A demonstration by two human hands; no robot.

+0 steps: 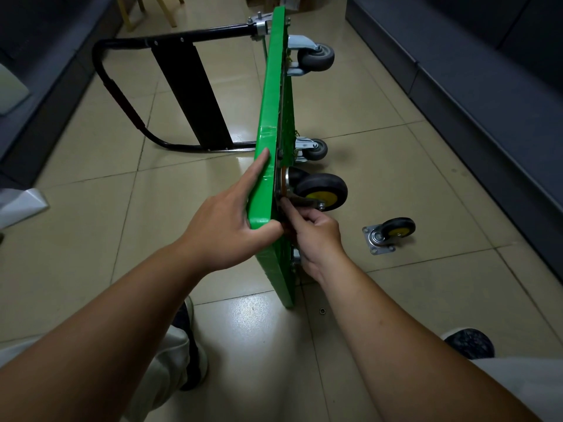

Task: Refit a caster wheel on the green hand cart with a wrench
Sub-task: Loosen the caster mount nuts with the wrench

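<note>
Steadying and fitting. The green hand cart point(267, 184) stands on one long edge on the tiled floor point(91, 239), directly between the two hands, with its black handle point(128, 95) folded out well beyond the left hand.

The left hand point(225, 220) clasps the upper rim, the index finger laid straight along the deck face and the thumb hooked over the edge.

The right hand point(316, 239) has its fingers curled, with the tips pinched at the mounting plate of the caster wheel point(323, 191) just beyond its knuckles. Whether a bolt or nut sits between those fingertips cannot be told. No wrench is in view.

**Handling (judged).**
- The deck looks rigid and smooth-skinned, and tall for the narrow edge it stands on, so it is liable to tip.
- The rim hold near the work is the sensible purchase.
- The caster looks dense for its size, with a hard steel plate and a firm rubber tyre.
- It swivels freely, so it is best taken by the plate, not the wheel.

**Loose parts.**
- A spare caster point(393, 234) lies on its side, well apart on the outer side of the right hand.
- A small nut point(322, 310) rests on the tile near the right forearm, and is likely to roll if nudged.
- Two grey casters point(315, 57) sit mounted far beyond both hands.

**Containers.** None shows, and the hardware lies loose on the floor.
</note>
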